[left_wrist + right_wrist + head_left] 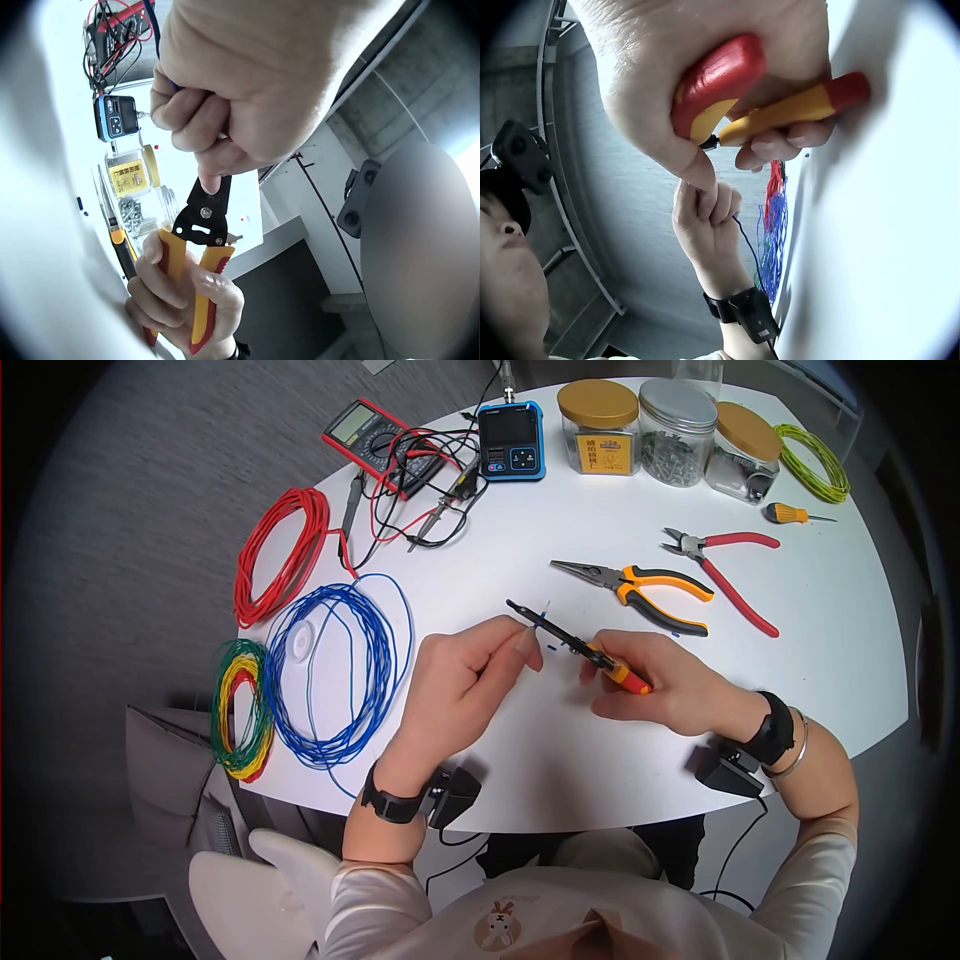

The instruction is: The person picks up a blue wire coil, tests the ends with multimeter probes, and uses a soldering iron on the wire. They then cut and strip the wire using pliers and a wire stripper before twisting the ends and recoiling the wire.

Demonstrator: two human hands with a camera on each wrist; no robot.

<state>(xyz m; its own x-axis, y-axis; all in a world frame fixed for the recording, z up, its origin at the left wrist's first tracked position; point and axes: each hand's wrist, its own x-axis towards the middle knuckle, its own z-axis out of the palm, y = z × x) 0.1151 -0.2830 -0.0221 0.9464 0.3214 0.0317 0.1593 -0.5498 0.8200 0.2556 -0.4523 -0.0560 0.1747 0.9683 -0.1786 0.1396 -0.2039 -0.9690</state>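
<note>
My right hand grips the red-and-yellow handles of a black-headed wire stripper. The tool points up and left, its head in front of my left hand. A blue wire is pinched between the left thumb and curled fingers, and its short end sticks out past the stripper's head in the head view. In the left wrist view the stripper handles stand spread apart in the right hand. Tiny blue offcuts lie on the white table beneath the tool.
Long-nose pliers, red-handled side cutters and a small screwdriver lie to the right. Blue, red and multicoloured wire coils lie left. Behind are a multimeter, a handheld meter and lidded jars.
</note>
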